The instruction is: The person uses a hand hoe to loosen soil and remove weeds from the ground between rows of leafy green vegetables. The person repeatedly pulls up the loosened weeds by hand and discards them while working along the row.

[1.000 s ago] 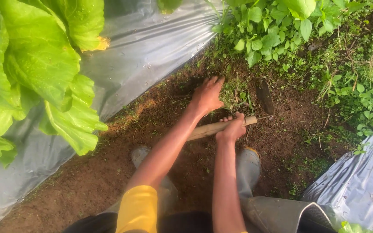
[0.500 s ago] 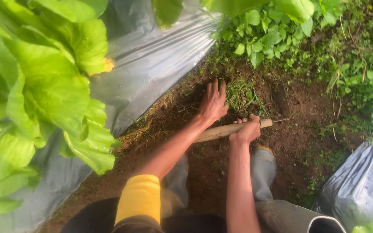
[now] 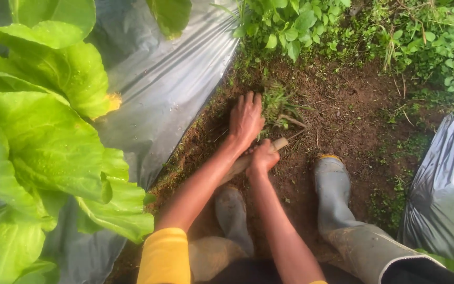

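My left hand [image 3: 246, 119] lies flat on the brown soil with fingers spread, next to a clump of grassy weeds [image 3: 279, 104]. Just below it, my right hand [image 3: 261, 158] is closed around the wooden handle [image 3: 278, 143] of a hand tool. The handle's tip points into the weed clump, and the tool's blade is hidden there. Both forearms reach forward from yellow sleeves [image 3: 165, 256]. My grey rubber boots [image 3: 337, 189] stand on the soil path on either side of my arms.
Silver plastic mulch sheet [image 3: 169, 79] covers the bed on the left, with large leafy green plants [image 3: 43, 137] on it. Another sheet [image 3: 447, 173] lies on the right. Dense green weeds [image 3: 342, 26] grow at the far end of the path.
My right hand with the handle has moved left, close under my left hand. The dark blade seen earlier on the soil is out of sight. The view has shifted, showing more of the boots.
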